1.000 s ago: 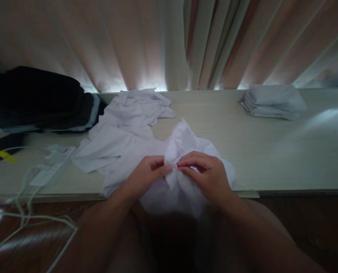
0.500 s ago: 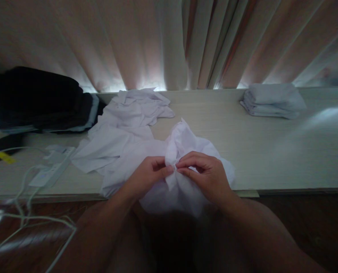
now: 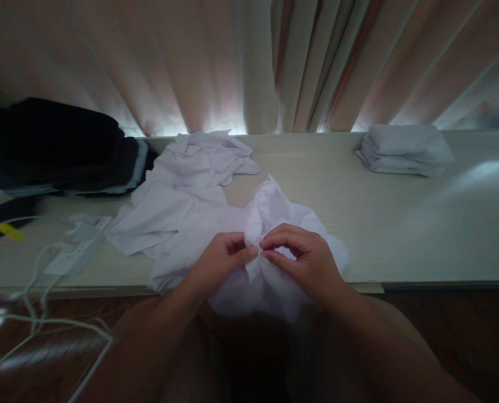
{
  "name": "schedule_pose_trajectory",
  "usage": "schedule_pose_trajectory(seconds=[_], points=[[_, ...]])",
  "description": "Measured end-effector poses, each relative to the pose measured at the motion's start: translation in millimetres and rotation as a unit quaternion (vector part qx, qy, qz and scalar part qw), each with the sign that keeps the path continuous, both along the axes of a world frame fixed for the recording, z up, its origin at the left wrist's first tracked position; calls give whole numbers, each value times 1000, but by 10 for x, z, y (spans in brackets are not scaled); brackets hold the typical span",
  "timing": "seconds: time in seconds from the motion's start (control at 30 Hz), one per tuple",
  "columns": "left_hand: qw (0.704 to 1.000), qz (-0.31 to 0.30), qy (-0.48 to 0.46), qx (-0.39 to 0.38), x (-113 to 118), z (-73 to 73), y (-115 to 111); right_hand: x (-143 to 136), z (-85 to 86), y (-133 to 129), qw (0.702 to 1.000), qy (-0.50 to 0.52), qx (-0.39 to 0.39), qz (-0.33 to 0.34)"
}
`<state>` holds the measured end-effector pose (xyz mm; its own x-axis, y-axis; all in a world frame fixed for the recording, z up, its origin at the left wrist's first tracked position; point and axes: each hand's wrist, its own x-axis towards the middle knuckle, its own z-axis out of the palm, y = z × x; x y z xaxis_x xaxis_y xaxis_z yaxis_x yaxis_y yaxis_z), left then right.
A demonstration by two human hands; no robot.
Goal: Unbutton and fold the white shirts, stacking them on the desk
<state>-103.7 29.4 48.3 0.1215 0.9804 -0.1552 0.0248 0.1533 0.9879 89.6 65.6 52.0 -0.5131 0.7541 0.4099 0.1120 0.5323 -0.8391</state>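
A white shirt [image 3: 270,212] with what looks like a collar standing up is bunched at the front edge of the pale ledge, part of it hanging over. My left hand [image 3: 228,257] pinches the shirt's front edge between thumb and fingers. Right beside it, my right hand [image 3: 302,254] pinches the same spot with thumb and fingertips. The small bit between the two sets of fingertips, perhaps a button, is too small to make out. More crumpled white cloth [image 3: 191,179] spreads behind and to the left; I cannot tell whether it is a separate garment.
A stack of dark folded clothes [image 3: 60,148] stands at the back left. Before it lies a white power strip [image 3: 79,246] with trailing cables [image 3: 65,322]. Folded white cloth [image 3: 404,148] sits at the back right of the ledge [image 3: 421,224]. Curtains [image 3: 207,67] hang behind.
The view has shifted very slightly. Both hands keep their pinch on the shirt with hardly any movement.
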Motion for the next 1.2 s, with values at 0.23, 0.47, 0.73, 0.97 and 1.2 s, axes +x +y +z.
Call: schedule_pose_trajectory(seconds=[0.23, 0.47, 0.73, 0.97, 1.2], points=[[1000, 0, 8, 20, -25, -1, -14, -43, -55, -37, 1000, 25, 16, 0], [999, -37, -14, -4, -24, 106, 9, -68, -99, -20, 998, 31, 37, -28], [998, -53, -44, 3, -119, 122, -12, -101, -83, -31, 997, 38, 59, -17], [997, -37, -63, -11, -99, 72, -15, -110, -85, -44, 997, 48, 64, -18], [999, -21, -34, -30, -43, 87, 7, -102, -87, -33, 996, 39, 74, -12]])
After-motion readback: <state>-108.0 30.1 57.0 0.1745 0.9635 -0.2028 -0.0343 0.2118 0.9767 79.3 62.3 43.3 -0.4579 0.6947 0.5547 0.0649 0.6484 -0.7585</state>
